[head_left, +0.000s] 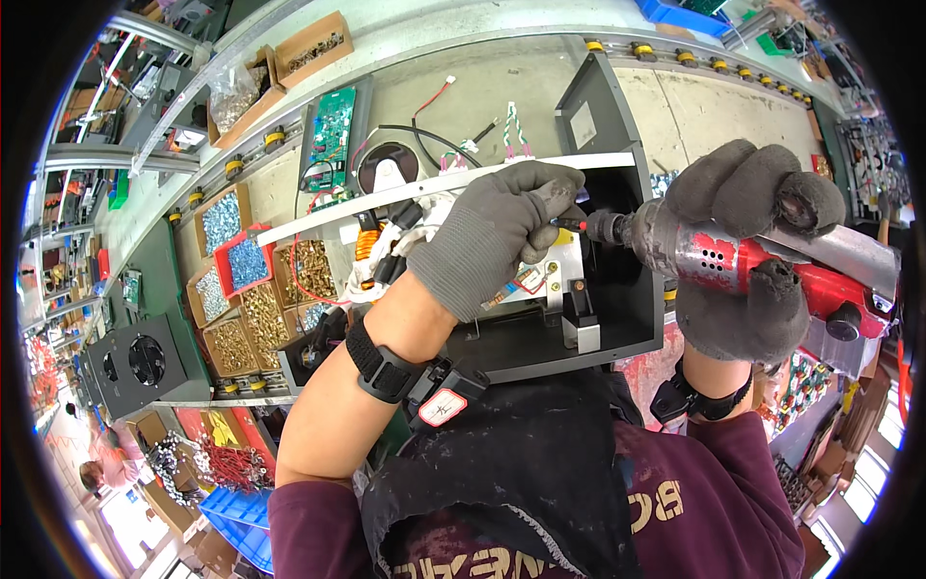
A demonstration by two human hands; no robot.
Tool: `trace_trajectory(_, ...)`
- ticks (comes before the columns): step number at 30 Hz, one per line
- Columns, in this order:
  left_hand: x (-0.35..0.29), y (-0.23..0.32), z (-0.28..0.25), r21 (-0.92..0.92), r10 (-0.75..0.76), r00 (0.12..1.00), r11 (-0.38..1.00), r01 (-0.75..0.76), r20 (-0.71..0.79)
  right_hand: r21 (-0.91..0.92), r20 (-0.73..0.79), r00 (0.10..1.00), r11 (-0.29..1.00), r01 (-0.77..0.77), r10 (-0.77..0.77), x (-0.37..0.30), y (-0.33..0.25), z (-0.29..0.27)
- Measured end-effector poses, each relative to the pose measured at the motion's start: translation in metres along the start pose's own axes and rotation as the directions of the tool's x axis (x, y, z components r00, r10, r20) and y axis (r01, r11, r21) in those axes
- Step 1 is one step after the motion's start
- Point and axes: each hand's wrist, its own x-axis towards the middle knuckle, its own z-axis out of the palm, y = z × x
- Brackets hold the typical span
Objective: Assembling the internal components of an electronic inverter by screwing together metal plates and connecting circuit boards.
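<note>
A red power drill (709,253) with a grey metal front lies level in my right hand (738,188), the gloved fingers wrapped round its body. Its chuck and bit point left into a dark grey metal case (540,363). Close by the bit's tip, my gloved left hand (492,222) is closed in a pinch; what its fingers hold is too small to make out. That hand lies over a long white strip (424,185) that crosses the case. Inside the case are an orange coil (367,241), wiring and a small black bracket (579,307).
Left of the case stand a red tray of screws (248,262) and several boxes of brass parts (262,314). A green circuit board (333,130) lies at the back left. Yellow-and-black rollers (641,53) line the bench edge. A grey panel with fans (140,362) sits far left.
</note>
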Motion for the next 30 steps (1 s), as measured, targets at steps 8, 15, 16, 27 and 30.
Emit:
trace_trajectory(8,0.002,0.006,0.007,0.104,-0.071,0.997,0.992,0.073,-0.028,-0.009,0.007,0.994,0.994,0.111,-0.111,-0.004,0.009,-0.006)
trace_trajectory(15,-0.002,0.006,-0.002,-0.053,-0.11,0.98,0.991,0.12,0.164,0.007,0.055,0.989,0.99,0.138,-0.138,0.001,0.01,-0.009)
trace_trajectory(16,-0.002,0.007,-0.001,-0.045,-0.117,0.978,0.991,0.126,0.174,-0.009,0.032,0.988,0.988,0.155,-0.154,0.0,0.011,-0.01)
trace_trajectory(27,0.0,-0.002,-0.004,-0.084,-0.097,0.982,0.99,0.112,0.164,0.093,-0.19,0.982,0.996,0.006,0.012,-0.004,0.003,0.0)
trace_trajectory(30,-0.005,0.003,-0.006,-0.054,-0.089,0.981,0.994,0.1,0.174,0.124,-0.251,0.964,0.991,-0.052,0.082,-0.005,0.001,-0.001)
